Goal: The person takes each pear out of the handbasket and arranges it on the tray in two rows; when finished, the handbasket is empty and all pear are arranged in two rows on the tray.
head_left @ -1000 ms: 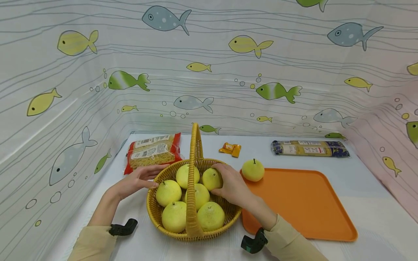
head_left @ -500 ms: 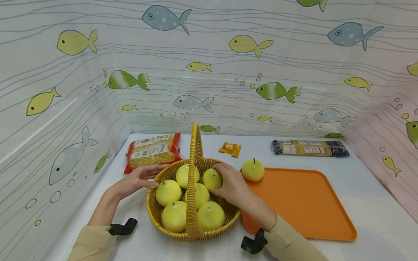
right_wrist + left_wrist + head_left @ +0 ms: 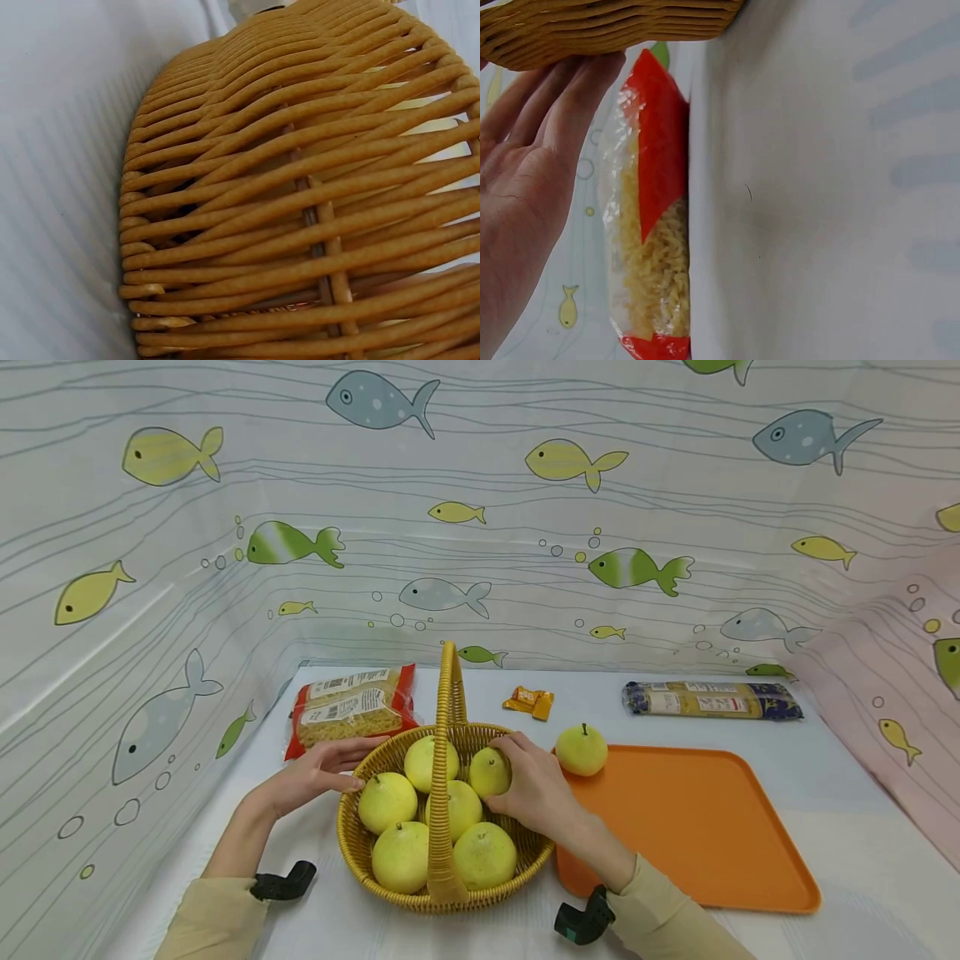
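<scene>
A woven basket [image 3: 360, 850] with an arched handle [image 3: 438, 827] holds several yellow-green pears. My right hand [image 3: 538, 789] reaches over its right rim, thumb and fingers curled round a pear [image 3: 489, 772] inside at the back right. Against the left side lies my left hand [image 3: 311, 774], thumb near the rim. In the left wrist view, that hand's [image 3: 536, 169] straight fingers touch the outside of the basket wall [image 3: 607, 26]. The right wrist view is filled by the basket's weave [image 3: 300, 172]; the hand is hidden there.
Right of the basket lies an orange tray [image 3: 690, 827], a lone pear [image 3: 581, 750] at its back left corner. Behind are a red-ended pasta bag [image 3: 352, 706], orange-wrapped sweets [image 3: 529, 702] and a long noodle pack [image 3: 712, 701]. A fish-print curtain [image 3: 525, 527] surrounds the table.
The right hand and the pear in it have shifted very slightly to the right inside the basket. The left hand and basket have stayed put.
</scene>
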`<state>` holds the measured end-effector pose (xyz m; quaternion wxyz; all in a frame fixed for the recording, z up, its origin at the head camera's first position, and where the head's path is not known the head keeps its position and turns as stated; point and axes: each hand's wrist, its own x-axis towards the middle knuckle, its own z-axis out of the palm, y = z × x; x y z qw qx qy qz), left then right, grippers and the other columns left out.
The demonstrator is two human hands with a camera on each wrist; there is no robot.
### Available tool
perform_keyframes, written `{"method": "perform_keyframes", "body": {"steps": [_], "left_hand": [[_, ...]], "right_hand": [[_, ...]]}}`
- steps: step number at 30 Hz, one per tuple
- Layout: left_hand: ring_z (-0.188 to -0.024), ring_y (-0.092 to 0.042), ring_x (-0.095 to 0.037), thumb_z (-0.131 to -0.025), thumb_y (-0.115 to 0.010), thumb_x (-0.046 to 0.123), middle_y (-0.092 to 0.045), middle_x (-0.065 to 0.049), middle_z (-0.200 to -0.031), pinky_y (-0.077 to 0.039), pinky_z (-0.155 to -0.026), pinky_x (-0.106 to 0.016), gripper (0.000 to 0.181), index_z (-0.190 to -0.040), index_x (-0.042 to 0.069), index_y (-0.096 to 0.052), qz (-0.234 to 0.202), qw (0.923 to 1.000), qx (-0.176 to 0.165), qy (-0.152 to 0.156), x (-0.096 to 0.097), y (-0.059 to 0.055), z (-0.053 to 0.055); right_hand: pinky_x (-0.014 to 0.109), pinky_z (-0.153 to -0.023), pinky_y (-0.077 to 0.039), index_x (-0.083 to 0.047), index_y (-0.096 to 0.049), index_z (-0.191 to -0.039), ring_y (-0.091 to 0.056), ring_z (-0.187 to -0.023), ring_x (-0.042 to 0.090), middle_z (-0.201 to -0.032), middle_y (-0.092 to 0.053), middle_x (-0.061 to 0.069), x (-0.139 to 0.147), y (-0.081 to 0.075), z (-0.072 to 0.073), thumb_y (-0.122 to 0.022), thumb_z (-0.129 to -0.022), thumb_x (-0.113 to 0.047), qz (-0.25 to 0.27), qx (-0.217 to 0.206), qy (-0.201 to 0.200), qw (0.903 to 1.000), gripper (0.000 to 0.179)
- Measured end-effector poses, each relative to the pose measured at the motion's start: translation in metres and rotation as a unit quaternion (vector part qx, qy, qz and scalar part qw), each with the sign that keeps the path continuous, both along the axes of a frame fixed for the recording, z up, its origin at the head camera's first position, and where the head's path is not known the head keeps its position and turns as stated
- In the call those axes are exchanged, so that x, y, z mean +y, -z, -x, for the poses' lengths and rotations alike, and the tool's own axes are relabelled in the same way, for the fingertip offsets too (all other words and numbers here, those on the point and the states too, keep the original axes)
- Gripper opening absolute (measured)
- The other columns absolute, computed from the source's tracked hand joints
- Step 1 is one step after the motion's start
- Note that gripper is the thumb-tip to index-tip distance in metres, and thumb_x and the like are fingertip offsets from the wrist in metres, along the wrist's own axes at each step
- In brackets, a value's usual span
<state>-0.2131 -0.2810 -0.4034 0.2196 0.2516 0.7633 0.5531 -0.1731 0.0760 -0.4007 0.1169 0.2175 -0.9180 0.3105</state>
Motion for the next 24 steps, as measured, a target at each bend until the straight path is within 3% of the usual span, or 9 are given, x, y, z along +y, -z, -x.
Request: {"method": "perform_keyframes", "body": {"steps": [9,24], "left_hand": [[-0.13,-0.051,0.0,-0.094,-0.063,0.008,-0.039,-0.023,-0.155,-0.045,-0.1,-0.02,0.062,-0.152,0.004,-0.04,0.002,1.0,0.001,-0.006,0.0,0.0,-0.001],[-0.13,-0.051,0.001,-0.095,-0.063,0.008,-0.039,-0.024,-0.155,-0.045,-0.1,-0.019,0.062,-0.152,0.003,-0.04,0.004,1.0,0.0,-0.007,0.002,-0.002,-0.002]], "right_hand": [[0.038,-0.077,-0.053,-0.006,-0.064,-0.124,-0.064,-0.09,0.02,-0.115,-0.064,0.004,0.003,-0.002,0.0,-0.093,-0.064,-0.02,0.013,-0.004,0.005,0.9999,0.068],[0.035,-0.085,-0.054,-0.012,-0.065,-0.123,-0.062,-0.098,0.014,-0.116,-0.063,-0.002,0.022,-0.023,-0.004,-0.093,-0.066,-0.024,0.061,-0.04,-0.048,0.9962,0.065]]}}
